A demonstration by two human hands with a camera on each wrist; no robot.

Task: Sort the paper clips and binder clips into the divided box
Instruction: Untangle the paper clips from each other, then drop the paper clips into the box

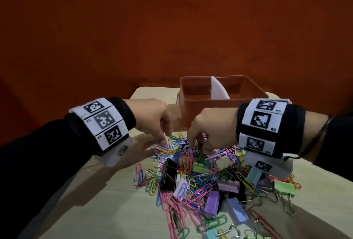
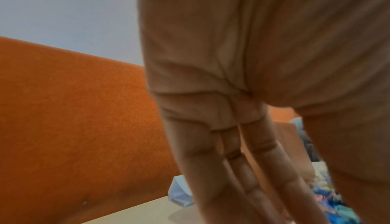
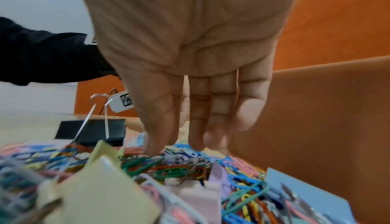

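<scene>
1. There are two hands. The left hand (image 1: 152, 116) reaches down at the far left edge of the pile. Its fingers (image 2: 213, 169) point down, long and straight. I cannot tell if it has hold of a clip.
2. The right hand (image 1: 208, 126) reaches down into the far side of the pile. Its fingers (image 3: 160, 127) are straight and close together, and the tips touch the paper clips (image 1: 191, 164). It is not wrapped round anything that shows.
3. The paper clips are too many to count. They are pink, blue, green, yellow and red, all mixed up on the table (image 1: 95, 210).
4. One big black binder clip (image 1: 169, 173) lies on the left of the pile. About ten more binder clips (image 1: 213, 202) in soft colours are mixed in.
5. There is one orange divided box (image 1: 210, 108), just behind the hands. One white wall (image 1: 216, 87) splits it into two parts. No clips show inside, but the bottoms are hidden.
</scene>
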